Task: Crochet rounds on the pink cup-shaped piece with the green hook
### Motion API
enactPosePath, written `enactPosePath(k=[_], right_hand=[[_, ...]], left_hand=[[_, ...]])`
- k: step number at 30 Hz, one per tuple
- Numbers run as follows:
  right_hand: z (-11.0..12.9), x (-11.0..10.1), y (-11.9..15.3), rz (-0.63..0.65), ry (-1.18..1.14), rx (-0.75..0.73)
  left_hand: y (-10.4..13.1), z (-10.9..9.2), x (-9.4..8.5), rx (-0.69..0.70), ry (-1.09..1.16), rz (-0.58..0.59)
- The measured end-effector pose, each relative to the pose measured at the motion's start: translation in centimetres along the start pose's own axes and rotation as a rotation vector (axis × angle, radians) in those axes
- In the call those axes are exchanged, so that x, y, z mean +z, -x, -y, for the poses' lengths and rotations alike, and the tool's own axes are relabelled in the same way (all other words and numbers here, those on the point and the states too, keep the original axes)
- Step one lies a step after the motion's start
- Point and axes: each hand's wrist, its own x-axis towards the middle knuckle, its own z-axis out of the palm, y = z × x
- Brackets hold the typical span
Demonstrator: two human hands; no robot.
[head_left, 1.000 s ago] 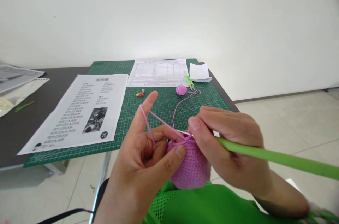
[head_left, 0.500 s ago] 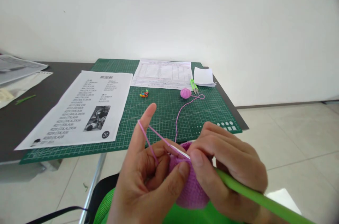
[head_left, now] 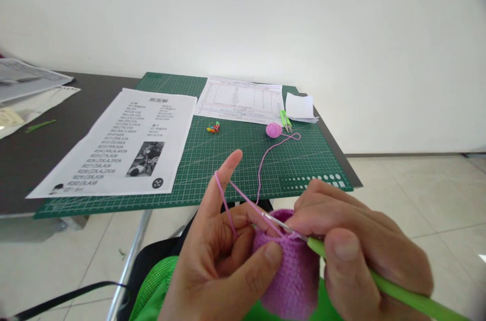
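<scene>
**Technician:** Which containers are showing?

**Inspector:** The pink crocheted piece [head_left: 294, 273] is forming a cup. Its interior is mostly hiding behind rim and fingers, so I am not able to confirm its contents. At 10 o'clock from it, by the view's edge, a pale packet [head_left: 41, 106] is lying on the dark table [head_left: 108, 83]. A yellowish item [head_left: 10, 117] is showing within its outline; the view is not settling whether it is sitting inside or on top.

**Technician:** State the orientation.

**Inspector:** The piece is hanging between the hands, just short of the green mat [head_left: 205, 169]. Its mouth is facing 12 o'clock; its long axis is running from 12 to 6. The crochet hook [head_left: 408, 296] is pointing its tip toward 10 o'clock and its handle toward 4, its metal shaft [head_left: 283, 225] crossing the rim.

**Technician:** State the hands.

**Inspector:** The left hand [head_left: 216, 260] is pinching the rim between thumb and fingers; its index finger is standing raised, carrying a yarn strand [head_left: 246, 198]. The right hand [head_left: 364, 230] is pinching the hook's handle between thumb and fingers.

**Technician:** And the surroundings?

**Inspector:** The yarn ball [head_left: 274, 130] is resting on the mat at 12 o'clock from the piece, with green snips [head_left: 286, 121] lying just beside it. Colored clips [head_left: 213, 128] are lying at 11 o'clock, and a printed sheet [head_left: 114, 146] at 10.
</scene>
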Motion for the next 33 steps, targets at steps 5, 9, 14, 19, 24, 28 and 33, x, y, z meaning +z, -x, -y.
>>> enactPosePath(k=[5,9,14,19,24,28,33], right_hand=[[0.5,-2.4,-1.2,0.261,-0.046,-0.06],[0.9,-4.0,-2.0,0.454,0.038,-0.128],[1.1,-5.2,-1.8,0.587,0.151,-0.245],[1.0,-5.4,-1.0,0.556,0.267,-0.288],[1.2,-5.5,0.2,0.531,0.39,-0.336],[1.8,-4.5,0.4,0.473,0.494,-0.436],[1.1,-1.8,-0.7,0.463,0.469,-0.393]], left_hand=[[0.3,-0.6,-0.1,-0.047,-0.089,0.024],[0.5,-0.8,0.0,-0.03,-0.154,0.056],[0.7,-0.3,-0.1,0.031,-0.23,0.111],[1.0,0.0,-0.1,0.064,-0.299,0.099],[1.4,0.5,0.5,0.085,-0.326,0.0],[1.4,1.2,0.9,0.124,-0.393,-0.083],[1.2,1.7,1.0,0.228,-0.398,-0.099]])
